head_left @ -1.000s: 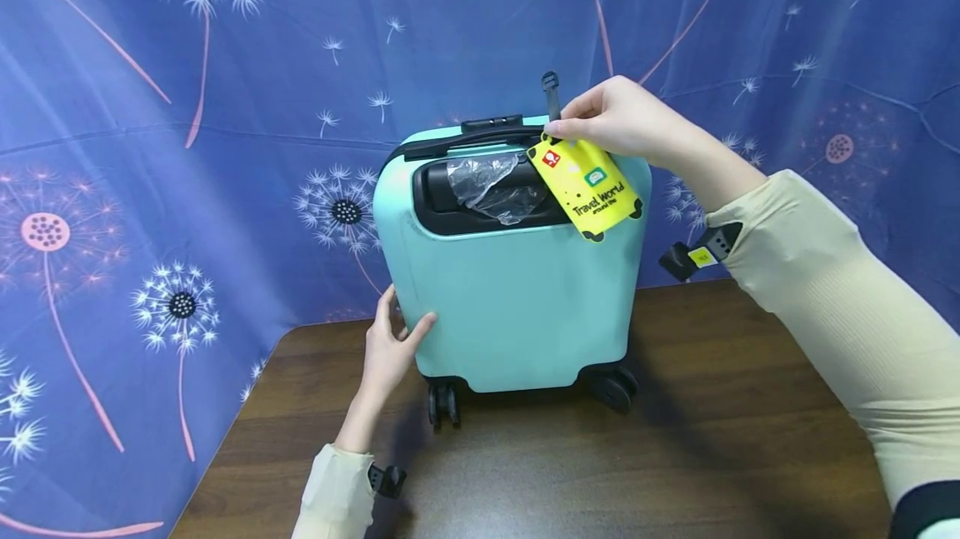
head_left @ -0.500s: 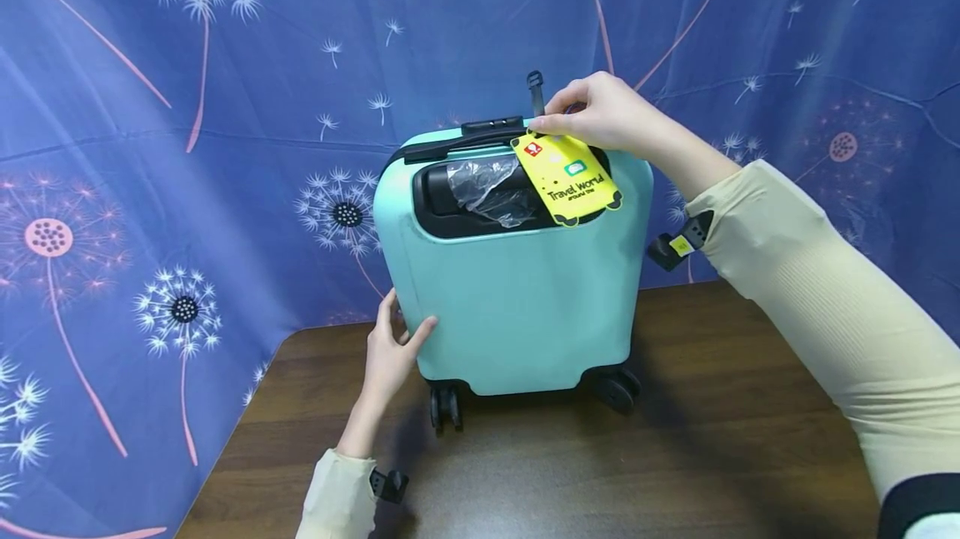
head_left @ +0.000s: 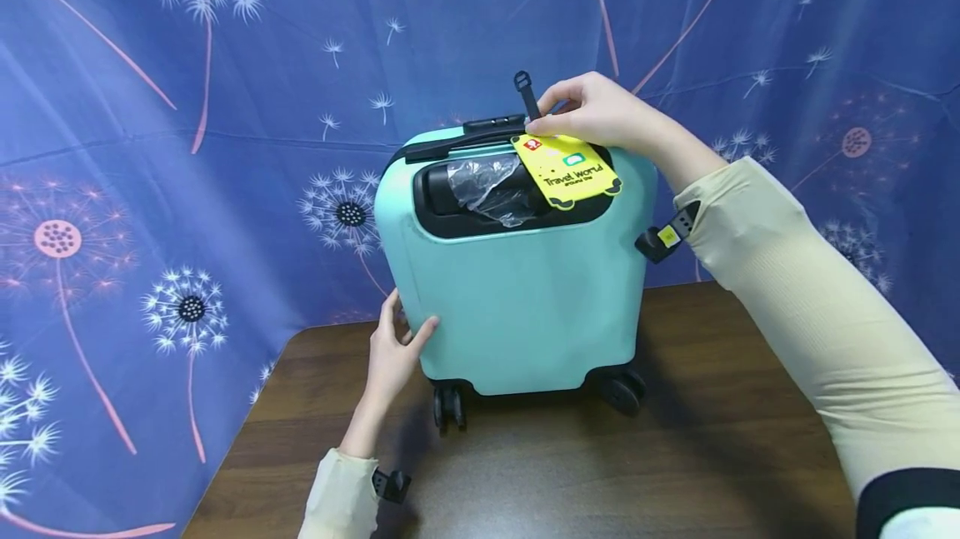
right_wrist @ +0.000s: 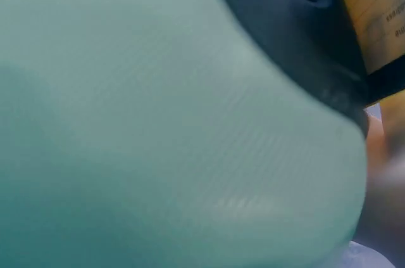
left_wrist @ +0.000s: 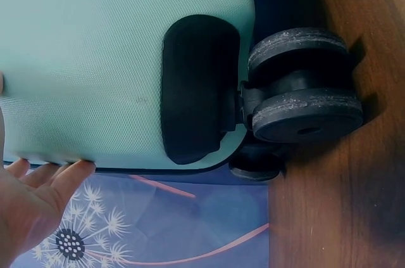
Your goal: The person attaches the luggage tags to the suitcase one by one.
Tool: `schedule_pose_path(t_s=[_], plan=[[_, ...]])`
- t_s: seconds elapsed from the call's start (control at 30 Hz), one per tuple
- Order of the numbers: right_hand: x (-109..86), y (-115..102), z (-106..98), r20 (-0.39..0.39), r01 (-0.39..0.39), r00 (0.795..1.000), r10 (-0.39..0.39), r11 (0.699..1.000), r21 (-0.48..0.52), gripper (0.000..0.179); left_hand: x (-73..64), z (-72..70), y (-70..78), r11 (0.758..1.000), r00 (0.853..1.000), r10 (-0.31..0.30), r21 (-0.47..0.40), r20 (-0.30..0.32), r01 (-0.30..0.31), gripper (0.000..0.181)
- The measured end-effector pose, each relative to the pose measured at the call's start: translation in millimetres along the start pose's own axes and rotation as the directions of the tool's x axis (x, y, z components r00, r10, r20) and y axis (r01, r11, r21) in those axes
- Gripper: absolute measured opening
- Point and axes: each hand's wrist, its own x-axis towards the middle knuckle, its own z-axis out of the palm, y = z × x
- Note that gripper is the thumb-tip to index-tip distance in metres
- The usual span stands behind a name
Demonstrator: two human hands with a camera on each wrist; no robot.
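Blue dandelion cloth (head_left: 465, 31) fills the backdrop, and on the brown wooden table (head_left: 525, 472) stands a mint suitcase (head_left: 525, 297), upright on its wheels (head_left: 448, 407). Left hand (head_left: 392, 356) bracing its lower left side: fingers spread against the edge, thumb flat on the front. Up top, the right hand (head_left: 596, 110) pinches the black strap (head_left: 527, 93) of a yellow tag (head_left: 567, 171), right beside the black handle (head_left: 465, 142). We're seemingly at fastening the tag; I'd say the next move calls for passing that strap round the handle (whether it's already looped, I can't tell) while the case stays steady. The count: one suitcase, one tag, one strap, one handle on top, one crumpled clear wrapper (head_left: 487, 189), two hands, two wrist cameras (head_left: 392, 486). Wheel assemblies? Two at the front; the rest are too hidden to total.
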Motion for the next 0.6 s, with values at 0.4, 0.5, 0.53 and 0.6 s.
schedule_pose_path(t_s=[0.4, 0.5, 0.53, 0.6], plan=[[2.7, 5.0, 11.2, -0.081, 0.138, 0.987, -0.137, 0.99, 0.013, 0.033, 5.7, -8.8, 1.2, 0.999, 1.0, 0.01, -0.051, 0.014, -0.009, 0.047], [1.3, 5.9, 12.0, -0.086, 0.139, 0.987, -0.137, 0.99, 0.017, 0.034, 12.4, -13.7, 12.1, 0.995, 1.0, -0.015, -0.095, -0.006, 0.015, 0.05], [1.0, 6.0, 12.1, -0.087, 0.135, 0.987, -0.133, 0.991, 0.021, 0.034, 16.0, -14.8, 14.8, 0.995, 1.0, -0.017, -0.103, -0.022, 0.014, 0.051], [1.0, 6.2, 12.4, -0.089, 0.133, 0.987, -0.131, 0.991, 0.024, 0.034, 24.4, -16.9, 20.8, 0.991, 0.998, -0.028, -0.134, -0.062, 0.02, 0.051]])
